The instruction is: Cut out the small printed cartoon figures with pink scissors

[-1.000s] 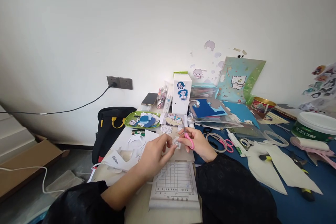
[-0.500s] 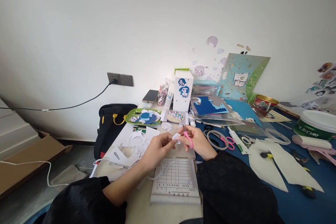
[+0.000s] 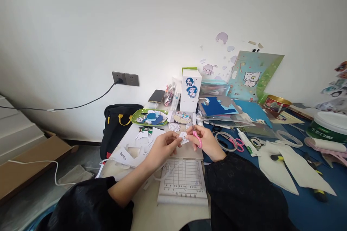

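Observation:
My left hand [image 3: 165, 148] pinches a small white paper cutout [image 3: 183, 138] with black line drawing on it. Pink-handled scissors [image 3: 198, 138] are in my right hand [image 3: 209, 145], their blades pointing up and away from me. The right thumb and fingers also reach the cutout's right edge. Beneath the hands lies a pad with a printed grid [image 3: 185, 178]. Just beyond them are another line-drawn cutout [image 3: 174, 127] and a printed picture card [image 3: 181, 117].
A green tray [image 3: 135, 120] of cutouts stands behind loose paper scraps [image 3: 130, 155] on the left. A white box [image 3: 189, 97] rises at the back. On the right are more pink scissors [image 3: 239, 145], a glue tube [image 3: 247, 142] and white sheets [image 3: 273, 168].
The camera view has shifted slightly. The paper cutout has turned a little between my hands, and the scissors stay in my right hand.

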The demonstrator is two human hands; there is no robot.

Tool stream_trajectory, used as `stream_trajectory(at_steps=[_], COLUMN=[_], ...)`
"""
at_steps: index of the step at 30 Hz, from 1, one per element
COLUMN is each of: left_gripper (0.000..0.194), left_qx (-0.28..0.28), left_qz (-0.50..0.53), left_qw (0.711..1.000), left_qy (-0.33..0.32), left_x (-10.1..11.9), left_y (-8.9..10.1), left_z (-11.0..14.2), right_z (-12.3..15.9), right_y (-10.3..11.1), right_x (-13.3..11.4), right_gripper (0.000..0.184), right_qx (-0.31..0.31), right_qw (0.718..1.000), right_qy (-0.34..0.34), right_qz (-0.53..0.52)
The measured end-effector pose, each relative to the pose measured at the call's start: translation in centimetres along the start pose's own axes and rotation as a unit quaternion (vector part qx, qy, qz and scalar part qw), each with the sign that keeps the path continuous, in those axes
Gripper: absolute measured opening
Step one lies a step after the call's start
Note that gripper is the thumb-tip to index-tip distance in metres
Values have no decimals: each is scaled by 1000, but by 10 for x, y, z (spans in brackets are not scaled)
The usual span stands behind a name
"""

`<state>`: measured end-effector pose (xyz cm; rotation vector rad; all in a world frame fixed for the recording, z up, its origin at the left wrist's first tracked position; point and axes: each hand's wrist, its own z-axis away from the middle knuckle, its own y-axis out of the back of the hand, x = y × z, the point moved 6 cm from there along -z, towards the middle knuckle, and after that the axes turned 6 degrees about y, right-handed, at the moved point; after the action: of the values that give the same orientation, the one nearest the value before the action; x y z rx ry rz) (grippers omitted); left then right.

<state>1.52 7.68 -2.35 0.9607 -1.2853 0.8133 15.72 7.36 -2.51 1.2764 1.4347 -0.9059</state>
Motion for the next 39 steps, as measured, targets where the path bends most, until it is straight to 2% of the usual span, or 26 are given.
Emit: stream_trajectory(at_steps=[8, 11, 16, 24, 39], left_gripper=[24, 21, 18, 19, 16], left_qx=[65, 74, 67, 45, 49], left_qz=[79, 82, 78, 76, 60], left_qw=[995, 994, 995, 996, 997], left_qy=[6, 6, 3, -5, -9], left_x=[-2, -2, -2, -2, 0], left_y=[16, 19, 17, 13, 15], left_z=[-5, -4, -4, -4, -3], right_z=[6, 9, 10, 8, 8], right_y=[-13, -19, -22, -20, -17], right_x=[-11, -15, -14, -2, -2], right_gripper=[23, 31, 30, 33, 36], right_qx=[-77, -98, -119, -115, -116], right_qw=[996, 994, 991, 992, 992], right_qy=[-39, -51, -54, -44, -34], right_qz=[-23, -24, -26, -19, 37])
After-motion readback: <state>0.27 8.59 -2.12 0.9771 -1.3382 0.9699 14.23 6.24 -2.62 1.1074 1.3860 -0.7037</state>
